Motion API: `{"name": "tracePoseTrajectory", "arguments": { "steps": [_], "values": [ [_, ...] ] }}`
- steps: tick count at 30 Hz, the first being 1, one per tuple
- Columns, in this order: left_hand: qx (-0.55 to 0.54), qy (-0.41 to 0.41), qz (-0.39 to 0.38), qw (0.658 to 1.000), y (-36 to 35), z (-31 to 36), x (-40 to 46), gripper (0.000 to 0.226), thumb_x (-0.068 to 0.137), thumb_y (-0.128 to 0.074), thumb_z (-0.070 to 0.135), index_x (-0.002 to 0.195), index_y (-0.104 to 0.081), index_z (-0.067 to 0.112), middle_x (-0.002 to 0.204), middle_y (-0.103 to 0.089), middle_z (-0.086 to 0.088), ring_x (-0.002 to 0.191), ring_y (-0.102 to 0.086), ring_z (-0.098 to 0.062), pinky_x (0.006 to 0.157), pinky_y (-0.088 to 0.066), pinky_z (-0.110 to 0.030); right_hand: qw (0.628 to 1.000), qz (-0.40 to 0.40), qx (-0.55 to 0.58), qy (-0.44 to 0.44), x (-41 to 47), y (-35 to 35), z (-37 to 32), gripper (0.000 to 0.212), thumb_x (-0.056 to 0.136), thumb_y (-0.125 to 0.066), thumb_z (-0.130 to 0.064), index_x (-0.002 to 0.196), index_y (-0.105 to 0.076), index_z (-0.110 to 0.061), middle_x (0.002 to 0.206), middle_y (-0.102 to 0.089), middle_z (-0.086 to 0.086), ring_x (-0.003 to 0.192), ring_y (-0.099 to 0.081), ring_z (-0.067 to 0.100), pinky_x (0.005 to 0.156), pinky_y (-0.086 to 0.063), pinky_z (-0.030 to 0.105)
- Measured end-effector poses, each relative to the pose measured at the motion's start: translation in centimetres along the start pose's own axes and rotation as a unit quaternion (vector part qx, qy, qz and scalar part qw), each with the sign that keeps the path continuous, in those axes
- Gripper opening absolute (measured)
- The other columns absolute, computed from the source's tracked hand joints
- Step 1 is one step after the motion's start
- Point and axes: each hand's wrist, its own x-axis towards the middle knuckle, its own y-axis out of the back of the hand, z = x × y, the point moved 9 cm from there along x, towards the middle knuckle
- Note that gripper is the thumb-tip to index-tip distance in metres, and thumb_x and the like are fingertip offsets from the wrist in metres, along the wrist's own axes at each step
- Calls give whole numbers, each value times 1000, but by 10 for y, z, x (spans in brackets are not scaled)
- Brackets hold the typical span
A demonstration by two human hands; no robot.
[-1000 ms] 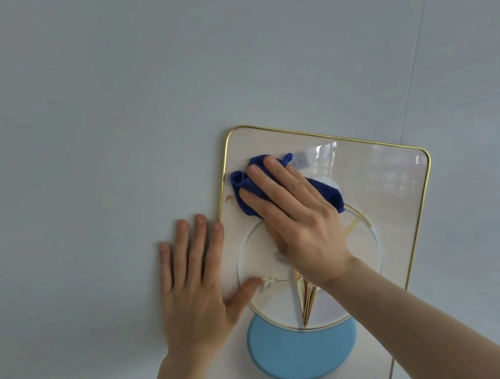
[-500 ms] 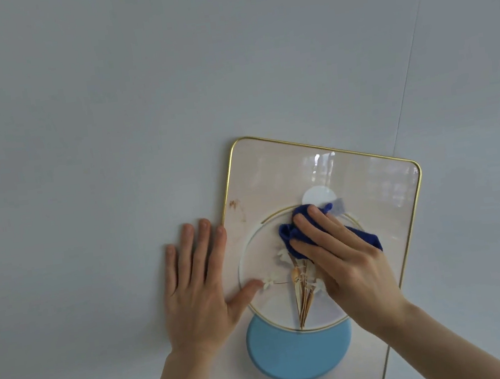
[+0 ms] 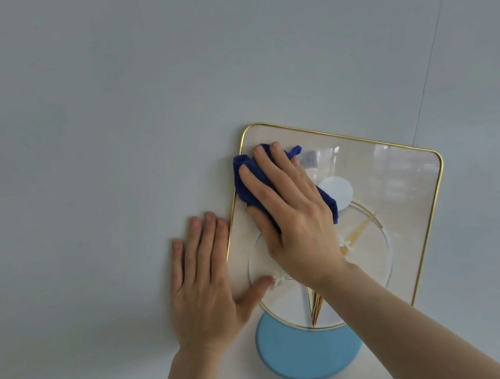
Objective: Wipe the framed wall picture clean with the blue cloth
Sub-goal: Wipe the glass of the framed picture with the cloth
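The framed picture [image 3: 407,201] hangs on the wall, with a thin gold rim, glossy cream glass, a gold ring and a light blue disc low down. My right hand [image 3: 293,221] presses the crumpled dark blue cloth [image 3: 246,186] flat against the glass near the upper left corner. The cloth pokes out above and beside my fingers. My left hand [image 3: 203,283] lies flat with fingers spread on the wall at the frame's left edge, its thumb on the glass.
A plain pale grey wall [image 3: 107,112] surrounds the picture. A thin seam [image 3: 433,53] runs down the wall at the upper right, ending near the frame's top right corner.
My right hand has swept the cloth from the middle of the glass up and left to the upper left corner. My left hand has stayed in place.
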Motion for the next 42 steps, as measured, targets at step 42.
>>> {"name": "tracePoseTrajectory", "arguments": {
  "steps": [42],
  "values": [
    [10,-8,19,1000,1,0,-1,107,92,-43,82,167,-18,11,175,-18,-5,165,-13,-23,134,-10,-48,966,104,-40,-232,-37,74,86,38,106,-59,-8,143,-62,-4,162,-49,16,158,-35,36,131,-32,38]
  ]
}}
